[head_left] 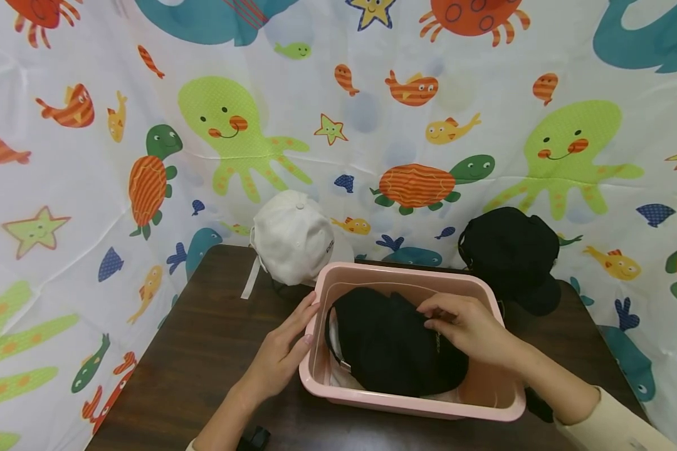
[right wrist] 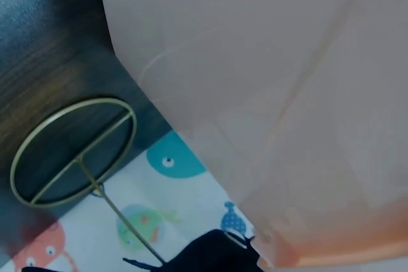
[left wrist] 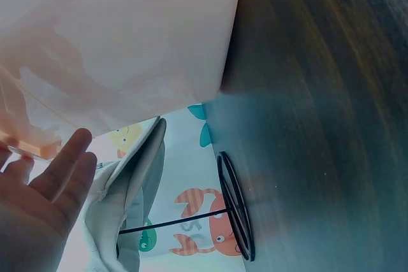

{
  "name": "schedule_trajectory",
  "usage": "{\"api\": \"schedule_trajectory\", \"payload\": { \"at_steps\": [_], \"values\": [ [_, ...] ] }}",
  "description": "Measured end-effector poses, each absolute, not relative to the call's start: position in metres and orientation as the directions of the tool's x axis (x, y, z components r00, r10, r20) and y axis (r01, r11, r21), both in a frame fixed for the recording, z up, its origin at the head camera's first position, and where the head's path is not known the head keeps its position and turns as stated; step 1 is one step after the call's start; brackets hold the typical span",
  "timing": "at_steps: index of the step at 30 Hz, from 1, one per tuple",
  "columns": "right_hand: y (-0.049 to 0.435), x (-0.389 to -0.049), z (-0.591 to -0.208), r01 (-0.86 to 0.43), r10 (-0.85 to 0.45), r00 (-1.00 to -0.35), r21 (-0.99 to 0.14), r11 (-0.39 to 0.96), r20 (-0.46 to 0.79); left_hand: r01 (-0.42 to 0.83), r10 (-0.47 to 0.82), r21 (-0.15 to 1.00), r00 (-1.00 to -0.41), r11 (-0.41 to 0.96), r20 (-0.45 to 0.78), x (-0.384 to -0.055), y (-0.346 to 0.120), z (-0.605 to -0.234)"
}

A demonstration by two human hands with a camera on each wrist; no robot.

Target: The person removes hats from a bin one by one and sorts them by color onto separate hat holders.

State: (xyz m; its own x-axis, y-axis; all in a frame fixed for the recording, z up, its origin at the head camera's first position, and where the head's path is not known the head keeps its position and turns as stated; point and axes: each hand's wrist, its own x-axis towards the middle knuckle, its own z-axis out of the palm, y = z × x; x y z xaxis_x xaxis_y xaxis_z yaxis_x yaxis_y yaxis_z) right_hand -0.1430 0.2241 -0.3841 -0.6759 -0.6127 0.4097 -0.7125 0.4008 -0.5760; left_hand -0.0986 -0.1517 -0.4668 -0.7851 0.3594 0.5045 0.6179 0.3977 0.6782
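A pink plastic basin [head_left: 412, 406] stands on the dark table. Inside it lies a black baseball cap [head_left: 383, 338], its back strap and small buckle towards the left, with something whitish partly showing beneath. My left hand [head_left: 279, 351] rests with extended fingers against the basin's left rim; the left wrist view shows these fingers [left wrist: 67, 167] by the rim. Over the cap's right part is my right hand [head_left: 468, 326], fingers bent and thumb near the index finger. Whether any cap fabric is between those fingertips cannot be made out. The right wrist view misses this hand.
Behind the basin, a white cap [head_left: 293, 238] hangs on a black wire stand [left wrist: 236, 208]. Another black cap [head_left: 508, 250] is at back right, on a gold wire stand [right wrist: 73, 154]. A sea-animal curtain [head_left: 338, 125] encloses the table [head_left: 203, 351]. A small black object [head_left: 254, 438] lies near the front edge.
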Motion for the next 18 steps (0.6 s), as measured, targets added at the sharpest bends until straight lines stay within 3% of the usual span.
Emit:
{"api": "schedule_trajectory", "payload": {
  "at_steps": [18],
  "values": [
    [0.229,-0.142,-0.356,-0.745,-0.614,-0.647,-0.548,0.38,0.453,0.603,0.36,0.694,-0.795,0.393,0.488,-0.098,-0.152,-0.464]
  ]
}}
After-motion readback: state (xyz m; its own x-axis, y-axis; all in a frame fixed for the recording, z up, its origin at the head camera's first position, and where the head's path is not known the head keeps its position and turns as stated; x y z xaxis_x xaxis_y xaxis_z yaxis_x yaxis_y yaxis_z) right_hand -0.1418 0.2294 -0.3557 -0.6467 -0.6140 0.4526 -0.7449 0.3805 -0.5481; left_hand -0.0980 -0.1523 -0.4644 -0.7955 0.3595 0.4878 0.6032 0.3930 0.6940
